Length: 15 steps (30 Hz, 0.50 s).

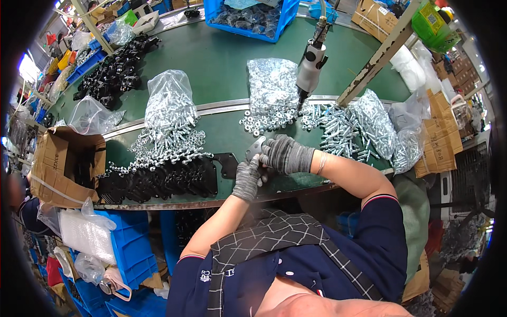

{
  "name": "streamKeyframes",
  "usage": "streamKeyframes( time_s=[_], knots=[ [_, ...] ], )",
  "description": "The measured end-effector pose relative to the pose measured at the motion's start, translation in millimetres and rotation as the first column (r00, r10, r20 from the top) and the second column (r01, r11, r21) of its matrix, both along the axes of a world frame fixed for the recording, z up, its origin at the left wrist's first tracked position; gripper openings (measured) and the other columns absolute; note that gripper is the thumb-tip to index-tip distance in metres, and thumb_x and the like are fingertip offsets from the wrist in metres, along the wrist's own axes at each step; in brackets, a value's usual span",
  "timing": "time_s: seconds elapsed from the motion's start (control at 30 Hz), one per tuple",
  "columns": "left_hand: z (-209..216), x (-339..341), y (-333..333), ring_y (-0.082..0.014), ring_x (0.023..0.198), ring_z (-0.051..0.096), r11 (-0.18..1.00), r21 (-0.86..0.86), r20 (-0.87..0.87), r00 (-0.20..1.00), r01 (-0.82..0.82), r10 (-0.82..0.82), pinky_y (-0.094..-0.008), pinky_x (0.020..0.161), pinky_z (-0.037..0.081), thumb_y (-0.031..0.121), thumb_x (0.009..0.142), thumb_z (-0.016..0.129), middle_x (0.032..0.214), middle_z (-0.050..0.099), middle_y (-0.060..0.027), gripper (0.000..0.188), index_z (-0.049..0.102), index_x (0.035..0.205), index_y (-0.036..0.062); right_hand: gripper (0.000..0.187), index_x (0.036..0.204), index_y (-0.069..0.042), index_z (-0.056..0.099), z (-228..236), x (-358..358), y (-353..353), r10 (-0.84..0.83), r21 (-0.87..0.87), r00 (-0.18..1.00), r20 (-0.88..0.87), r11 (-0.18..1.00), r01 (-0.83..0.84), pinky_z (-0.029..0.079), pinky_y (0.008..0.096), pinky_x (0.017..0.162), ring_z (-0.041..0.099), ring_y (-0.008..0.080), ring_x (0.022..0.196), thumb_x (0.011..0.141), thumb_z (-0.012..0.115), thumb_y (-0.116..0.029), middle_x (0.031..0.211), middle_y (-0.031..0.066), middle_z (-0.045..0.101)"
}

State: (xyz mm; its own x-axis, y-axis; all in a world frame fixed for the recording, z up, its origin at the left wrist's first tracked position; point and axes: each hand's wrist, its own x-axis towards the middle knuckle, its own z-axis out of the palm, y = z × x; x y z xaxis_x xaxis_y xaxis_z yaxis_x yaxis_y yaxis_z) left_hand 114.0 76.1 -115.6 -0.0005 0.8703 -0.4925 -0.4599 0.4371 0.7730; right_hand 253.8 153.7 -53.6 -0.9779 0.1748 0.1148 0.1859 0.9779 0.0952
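Observation:
Both my hands wear grey striped knit gloves and meet over the near edge of the green bench. My left hand (246,180) pinches the lower end of a small silver metal plate (255,147) with holes. Against the plate's right side are the curled fingers of my right hand (288,154), closed; whatever lies beneath them is hidden. Left of my hands a single black plate (227,165) lies beside a row of overlapping black plates (158,180). Just beyond my hands are loose washers (259,122). A power screwdriver (310,68) hangs point down above them.
Bolts with nuts (169,142) spill from a plastic bag at left; loose bolts (338,132) and bagged bolts (373,124) lie right. An open carton (66,164) stands at the left end. A rusty post (377,58) rises at right; a blue crate (251,29) sits at the back.

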Motion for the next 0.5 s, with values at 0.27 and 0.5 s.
streamKeyframes(
  time_s=[0.27,0.5],
  knots=[
    [-9.4,-2.9,0.3,-0.0126,0.036,0.047,0.999,0.005,0.019,0.999,0.038,-0.038,-0.0212,0.028,0.032,0.027,0.092,0.045,0.063,0.059,-0.0064,0.028,0.058,0.084,0.0028,0.031,0.08,-0.009,0.061,25.7,-7.1,-1.4,-0.388,-0.146,0.839,0.381,0.871,0.469,0.045,0.0397,0.058,0.059,0.0269,0.075,0.082,0.05,-0.038,0.076,0.0112,0.06],
    [1.3,-1.3,0.6,-0.0127,0.04,0.051,0.997,0.051,0.059,0.996,0.064,-0.067,-0.02,0.029,0.033,0.026,0.092,0.046,0.068,0.062,-0.0113,0.027,0.056,0.089,0.001,0.068,0.112,-0.002,0.049,36.9,66.3,134.5,-0.419,-0.394,0.166,-0.893,0.904,0.167,0.045,0.0328,0.085,0.053,0.0202,0.099,0.064,0.077,-0.043,0.099,0.0079,0.057]
  ],
)
